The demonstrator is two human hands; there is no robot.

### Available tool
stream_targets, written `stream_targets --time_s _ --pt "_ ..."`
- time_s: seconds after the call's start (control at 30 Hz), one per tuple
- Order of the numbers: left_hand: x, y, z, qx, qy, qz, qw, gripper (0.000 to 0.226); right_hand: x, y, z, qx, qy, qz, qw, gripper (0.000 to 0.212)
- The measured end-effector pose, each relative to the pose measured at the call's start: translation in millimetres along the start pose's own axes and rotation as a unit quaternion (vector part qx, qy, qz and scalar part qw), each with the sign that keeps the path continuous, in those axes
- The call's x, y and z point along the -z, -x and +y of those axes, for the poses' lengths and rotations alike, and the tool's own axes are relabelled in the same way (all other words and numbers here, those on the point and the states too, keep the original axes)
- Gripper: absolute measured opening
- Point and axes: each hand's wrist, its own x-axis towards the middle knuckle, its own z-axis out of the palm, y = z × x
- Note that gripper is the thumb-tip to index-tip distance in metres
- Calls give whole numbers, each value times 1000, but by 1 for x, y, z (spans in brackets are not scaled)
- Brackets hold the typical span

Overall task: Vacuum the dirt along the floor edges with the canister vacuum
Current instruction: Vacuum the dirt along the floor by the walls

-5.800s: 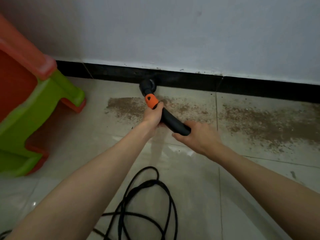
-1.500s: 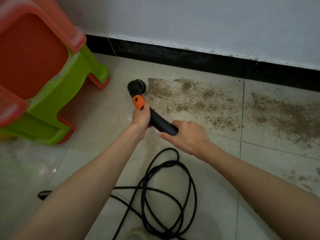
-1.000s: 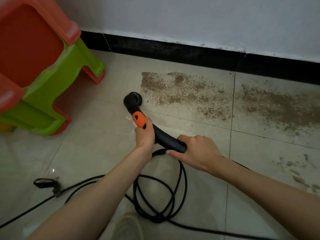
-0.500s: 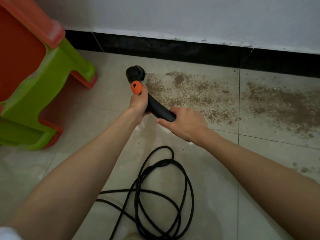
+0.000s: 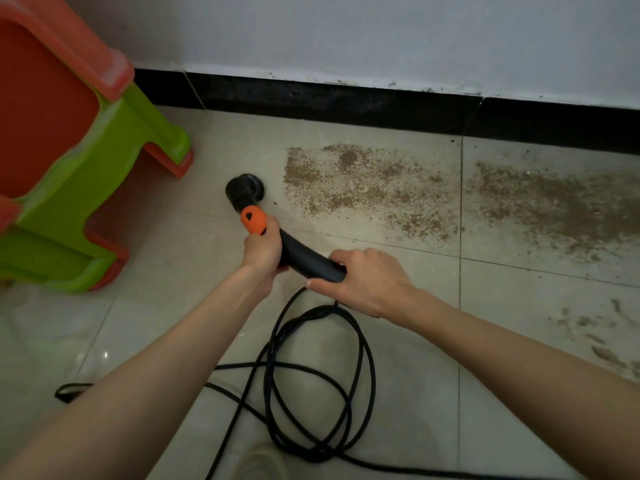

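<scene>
We find both hands on the wand (image 5: 304,254), a black curved tube with an orange collar (image 5: 254,220) near its front end. The left hand (image 5: 263,252) grips the tube just behind the collar, fingers curled round it, the thumb side toward the collar. The right hand (image 5: 367,280) holds the rear end of the tube, fingers wrapped over the top and the thumb along the near side. The round black nozzle (image 5: 244,192) at the front end sits down at the floor (image 5: 398,393), on a bare pale tile just left of the dirt; whether it touches the tile we cannot tell. We record the dirt (image 5: 363,188) as a brown granular patch lying near the black skirting (image 5: 346,105), apart from it by a narrow bare strip. A second, denser patch (image 5: 554,202) lies on the next tile to the right, and a few smears (image 5: 602,337) lie nearer the camera at the right edge. A black cord (image 5: 318,386) lies in loose loops on the tiles under the forearms, one strand rising toward the right hand, another running off to the left. A green and orange plastic stool (image 5: 69,161) stands at the left, near the skirting and well apart from the dirt. The wall (image 5: 381,32) above the skirting is pale. A shoe toe (image 5: 261,462) shows at the bottom edge.
</scene>
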Motion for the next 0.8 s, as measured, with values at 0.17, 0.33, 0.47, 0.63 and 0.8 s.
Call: stream_targets --time_s 0.17,0.33,0.47,0.63,0.8 --pt "-8 36 -30 12 1 2 1000 52 -2 42 15 3 21 -16 1000 45" --pt "-21 60 -46 34 6 -28 999 52 3 69 30 9 71 -11 997 46" --pt "-27 64 -50 44 18 -43 998 52 8 76 37 4 93 -7 996 49" --pt "-33 54 -45 28 11 -47 998 50 9 70 38 -9 89 5 996 44" --pt "-41 30 -27 3 15 -48 999 46 11 44 38 -26 87 19 996 48"
